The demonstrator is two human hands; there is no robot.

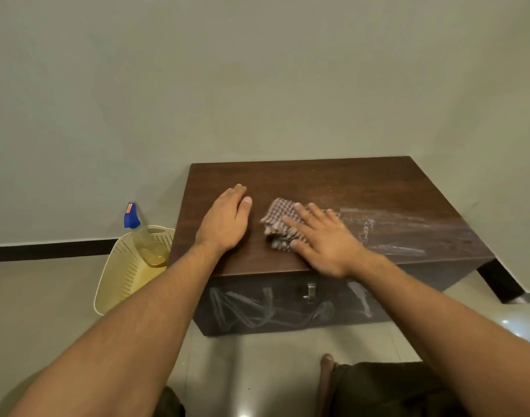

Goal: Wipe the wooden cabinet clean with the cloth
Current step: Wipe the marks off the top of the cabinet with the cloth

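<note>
A low dark wooden cabinet (342, 182) stands against the wall, its top facing me. A checked red-and-white cloth (277, 216) lies bunched on the middle of the top. My right hand (324, 239) presses flat on the cloth with straight, spread fingers. My left hand (226, 219) rests flat on the bare wood just left of the cloth. Wet streaks (408, 230) shine on the right part of the top. Smeared marks show on the cabinet's front (257, 308), around a small metal handle (310, 291).
A cream perforated plastic basket (122, 272) stands on the floor left of the cabinet, holding a spray bottle (143, 236) with a blue nozzle and yellowish liquid. Pale floor tiles lie in front. My knees (378, 386) are at the bottom edge.
</note>
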